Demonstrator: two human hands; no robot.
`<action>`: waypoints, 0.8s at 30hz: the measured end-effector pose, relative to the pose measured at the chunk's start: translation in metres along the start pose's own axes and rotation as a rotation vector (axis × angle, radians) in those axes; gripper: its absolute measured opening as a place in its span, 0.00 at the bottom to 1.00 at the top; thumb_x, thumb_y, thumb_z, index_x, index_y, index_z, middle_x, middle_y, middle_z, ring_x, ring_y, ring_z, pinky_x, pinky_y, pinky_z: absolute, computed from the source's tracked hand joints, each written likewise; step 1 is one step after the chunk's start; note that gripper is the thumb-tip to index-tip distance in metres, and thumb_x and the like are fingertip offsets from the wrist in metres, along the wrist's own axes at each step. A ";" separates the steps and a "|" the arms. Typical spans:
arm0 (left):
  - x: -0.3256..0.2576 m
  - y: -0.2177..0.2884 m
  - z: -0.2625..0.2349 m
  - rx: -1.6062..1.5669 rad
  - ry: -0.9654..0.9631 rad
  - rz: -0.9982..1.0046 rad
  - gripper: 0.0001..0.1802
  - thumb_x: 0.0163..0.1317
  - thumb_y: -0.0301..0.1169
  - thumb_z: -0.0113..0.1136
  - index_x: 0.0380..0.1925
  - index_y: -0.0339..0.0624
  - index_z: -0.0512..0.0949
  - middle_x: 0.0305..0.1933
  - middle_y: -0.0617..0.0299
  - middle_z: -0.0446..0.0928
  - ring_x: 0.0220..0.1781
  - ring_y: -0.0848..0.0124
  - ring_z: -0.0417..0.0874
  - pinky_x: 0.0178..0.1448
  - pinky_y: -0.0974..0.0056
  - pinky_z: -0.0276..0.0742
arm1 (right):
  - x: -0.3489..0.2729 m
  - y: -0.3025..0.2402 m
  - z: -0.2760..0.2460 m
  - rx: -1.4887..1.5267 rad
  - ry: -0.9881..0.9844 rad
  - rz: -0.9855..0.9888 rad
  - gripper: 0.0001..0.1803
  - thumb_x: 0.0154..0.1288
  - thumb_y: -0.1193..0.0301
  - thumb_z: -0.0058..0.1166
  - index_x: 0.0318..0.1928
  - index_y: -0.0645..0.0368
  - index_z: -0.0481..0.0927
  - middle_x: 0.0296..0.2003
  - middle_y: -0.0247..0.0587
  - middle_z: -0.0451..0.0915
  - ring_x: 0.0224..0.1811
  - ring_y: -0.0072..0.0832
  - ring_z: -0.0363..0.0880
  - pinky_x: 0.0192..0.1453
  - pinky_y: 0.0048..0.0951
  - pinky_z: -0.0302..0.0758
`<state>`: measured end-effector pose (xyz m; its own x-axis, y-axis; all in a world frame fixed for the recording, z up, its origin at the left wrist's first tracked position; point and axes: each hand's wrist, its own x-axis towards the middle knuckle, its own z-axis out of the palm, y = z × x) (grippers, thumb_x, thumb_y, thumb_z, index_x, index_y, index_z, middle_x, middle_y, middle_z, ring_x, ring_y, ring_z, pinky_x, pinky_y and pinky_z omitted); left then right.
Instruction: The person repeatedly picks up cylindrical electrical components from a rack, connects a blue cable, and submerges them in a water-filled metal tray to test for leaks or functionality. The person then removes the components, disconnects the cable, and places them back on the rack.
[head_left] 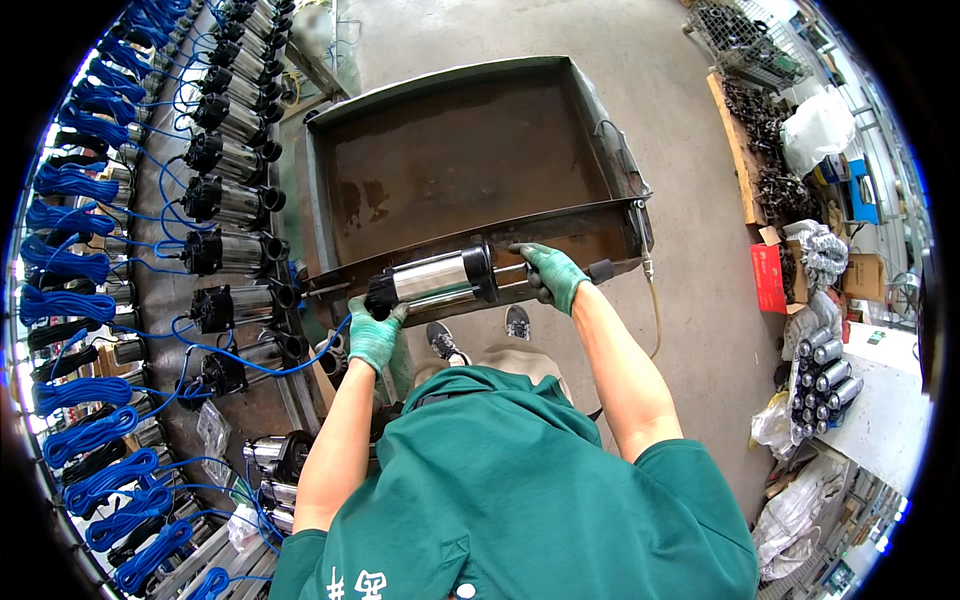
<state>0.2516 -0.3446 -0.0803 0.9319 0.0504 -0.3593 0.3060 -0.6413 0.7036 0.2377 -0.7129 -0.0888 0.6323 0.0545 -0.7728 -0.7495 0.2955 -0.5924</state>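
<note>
A pump (432, 277) with a shiny steel barrel and black ends lies nearly level along the near side of a metal tank. My left hand (374, 334), in a green glove, is closed on its black left end, where a blue cable (330, 346) runs off to the left. A thin metal rod (511, 269) meets the pump's black right end. My gloved right hand (553, 276) is closed around this rod, its fingers partly hidden. A dark cylindrical end piece (600, 271) shows just right of that hand.
The tank (440, 72) holds brownish liquid. Rows of similar pumps (228, 253) with coiled blue cables (65, 305) stand at the left. A hose (656, 315) hangs at the tank's right corner. To the right are a red box (768, 278), small metal cylinders (828, 375) and a white table (885, 400).
</note>
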 end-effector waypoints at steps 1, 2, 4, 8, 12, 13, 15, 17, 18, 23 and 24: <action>0.001 0.000 0.001 -0.004 0.009 0.018 0.42 0.62 0.40 0.82 0.64 0.34 0.65 0.55 0.50 0.82 0.54 0.62 0.82 0.62 0.57 0.79 | 0.000 -0.003 0.001 -0.077 0.022 0.021 0.18 0.86 0.59 0.44 0.64 0.46 0.83 0.25 0.23 0.70 0.21 0.15 0.66 0.21 0.23 0.61; 0.001 -0.001 0.001 -0.008 0.018 0.036 0.41 0.62 0.38 0.81 0.64 0.34 0.65 0.53 0.51 0.82 0.52 0.63 0.82 0.61 0.58 0.80 | -0.001 -0.008 0.003 -0.153 0.043 0.041 0.18 0.86 0.61 0.44 0.65 0.47 0.82 0.26 0.24 0.71 0.22 0.16 0.67 0.22 0.24 0.64; -0.003 0.002 0.003 -0.003 0.022 0.014 0.41 0.62 0.37 0.81 0.64 0.34 0.65 0.53 0.51 0.82 0.52 0.63 0.83 0.61 0.58 0.80 | -0.003 -0.009 0.003 -0.362 0.099 -0.049 0.18 0.84 0.64 0.45 0.65 0.50 0.81 0.33 0.31 0.77 0.28 0.23 0.74 0.29 0.30 0.72; 0.000 -0.006 0.006 -0.040 0.020 0.002 0.41 0.62 0.37 0.81 0.65 0.33 0.65 0.54 0.50 0.82 0.53 0.63 0.83 0.62 0.58 0.80 | -0.005 0.011 -0.030 -0.811 0.039 -0.685 0.22 0.79 0.65 0.54 0.68 0.57 0.78 0.60 0.51 0.85 0.60 0.46 0.86 0.65 0.39 0.82; 0.005 -0.021 0.009 -0.023 0.048 0.030 0.41 0.62 0.37 0.81 0.65 0.33 0.65 0.55 0.48 0.83 0.54 0.61 0.83 0.62 0.58 0.80 | -0.006 0.009 -0.036 -1.014 0.043 -0.822 0.20 0.79 0.61 0.58 0.64 0.57 0.83 0.56 0.49 0.88 0.60 0.49 0.85 0.65 0.39 0.81; 0.006 -0.018 0.010 -0.039 0.037 0.030 0.40 0.62 0.36 0.81 0.64 0.33 0.65 0.55 0.48 0.83 0.54 0.61 0.84 0.62 0.58 0.80 | 0.005 0.014 -0.034 -0.904 0.063 -0.750 0.19 0.80 0.60 0.58 0.62 0.58 0.84 0.51 0.48 0.89 0.56 0.47 0.87 0.61 0.38 0.82; 0.004 -0.014 0.008 -0.067 0.023 0.020 0.40 0.62 0.36 0.81 0.64 0.34 0.65 0.55 0.48 0.83 0.54 0.61 0.84 0.63 0.58 0.80 | 0.011 0.014 -0.014 -0.579 0.129 -0.507 0.18 0.82 0.59 0.57 0.55 0.59 0.88 0.33 0.41 0.88 0.36 0.32 0.88 0.44 0.34 0.82; 0.006 -0.012 0.009 -0.085 0.020 0.044 0.39 0.62 0.36 0.81 0.63 0.34 0.66 0.55 0.48 0.84 0.54 0.61 0.84 0.63 0.58 0.80 | 0.040 0.024 -0.012 -0.289 0.158 -0.278 0.18 0.82 0.59 0.54 0.52 0.58 0.89 0.27 0.34 0.81 0.26 0.22 0.78 0.32 0.30 0.75; 0.005 -0.015 0.008 -0.095 0.027 0.046 0.39 0.61 0.35 0.81 0.63 0.34 0.66 0.55 0.48 0.84 0.54 0.61 0.84 0.62 0.58 0.80 | 0.039 0.021 -0.003 -0.093 0.127 -0.076 0.18 0.81 0.58 0.53 0.51 0.58 0.89 0.26 0.33 0.81 0.24 0.23 0.77 0.30 0.31 0.74; 0.003 -0.013 0.008 -0.132 0.055 0.043 0.37 0.58 0.34 0.83 0.60 0.34 0.68 0.51 0.52 0.85 0.51 0.64 0.85 0.60 0.59 0.82 | 0.010 0.020 -0.019 -0.625 0.041 -0.525 0.21 0.76 0.55 0.63 0.56 0.60 0.85 0.31 0.35 0.82 0.35 0.27 0.83 0.42 0.33 0.81; 0.003 -0.012 0.008 -0.169 0.047 0.032 0.37 0.58 0.34 0.83 0.60 0.35 0.68 0.51 0.52 0.85 0.51 0.64 0.85 0.60 0.59 0.82 | 0.011 0.027 -0.027 -0.722 -0.005 -0.829 0.22 0.74 0.57 0.67 0.57 0.61 0.85 0.33 0.36 0.83 0.38 0.27 0.84 0.47 0.33 0.82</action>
<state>0.2491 -0.3428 -0.0953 0.9484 0.0706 -0.3091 0.3012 -0.5052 0.8087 0.2192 -0.7305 -0.1198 0.9921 0.1011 -0.0739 -0.0294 -0.3854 -0.9223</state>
